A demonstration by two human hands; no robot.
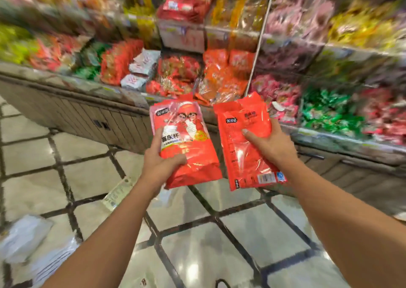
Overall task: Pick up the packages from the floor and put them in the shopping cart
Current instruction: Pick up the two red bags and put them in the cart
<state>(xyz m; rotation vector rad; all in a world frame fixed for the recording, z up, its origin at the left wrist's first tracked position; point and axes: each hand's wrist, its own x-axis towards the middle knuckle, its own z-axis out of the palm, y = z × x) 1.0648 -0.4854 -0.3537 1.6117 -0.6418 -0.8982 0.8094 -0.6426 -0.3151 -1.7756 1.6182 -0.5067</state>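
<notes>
Hands full: your left hand (161,162) grips front-printed red pack (186,142), right hand (269,147) grips back-facing red pack (246,142). Cart unseen; slick film could slip mid-swing.

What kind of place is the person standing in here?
Most likely a shop aisle, perhaps a supermarket. Open shelves are packed with bagged snacks, and price labels hang on the shelf edges. Each hand, left hand and right hand, holds a red package, and the floor is shiny tile.
</notes>
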